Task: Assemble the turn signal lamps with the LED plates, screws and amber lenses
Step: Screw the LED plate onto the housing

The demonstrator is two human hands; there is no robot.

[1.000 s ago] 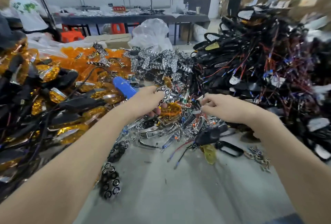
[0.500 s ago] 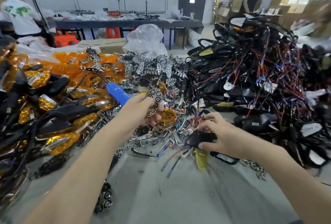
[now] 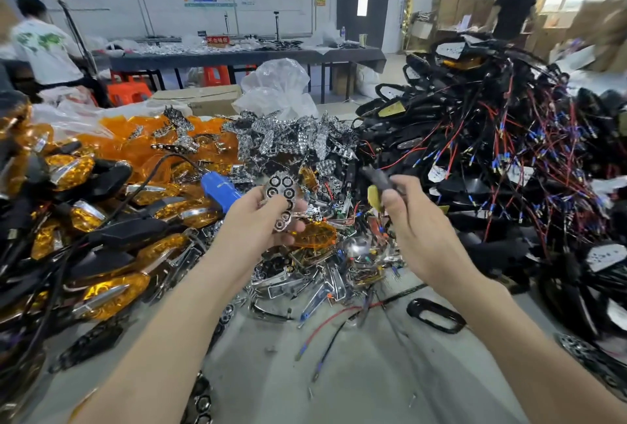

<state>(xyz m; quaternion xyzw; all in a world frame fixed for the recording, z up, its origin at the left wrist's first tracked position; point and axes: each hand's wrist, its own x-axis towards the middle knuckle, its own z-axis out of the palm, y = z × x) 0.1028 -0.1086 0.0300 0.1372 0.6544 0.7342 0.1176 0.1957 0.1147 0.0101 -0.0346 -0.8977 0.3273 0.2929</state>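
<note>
My left hand [image 3: 268, 220] is raised in front of me, forearm running in from seven o'clock. Its thumb and fingers are curled round the lower end of a chrome-plated plastic LED plate [image 3: 283, 191] with round dark-rimmed sockets, which stands on end out of my grip toward twelve o'clock. My right hand [image 3: 419, 233] is at three o'clock of the left, at about the same height, with its back toward me. Its thumb and fingers pinch a black plastic lamp housing [image 3: 376, 176] that is too blurred for me to tell its shape. A yellow tag [image 3: 373, 195] sits just under the housing, against my thumb. Plate and housing are near each other but apart. A blue plastic screwdriver handle [image 3: 219, 188] lies just beside my left hand at ten o'clock, and a single amber lens [image 3: 317, 233] lies at four o'clock of that hand on the scrap heap. Loose orange lenses [image 3: 135, 142] are heaped at ten o'clock, chrome plates [image 3: 288, 138] at twelve, and black wired housings [image 3: 492, 152] at two, all on the grey table [image 3: 356, 379].
</note>
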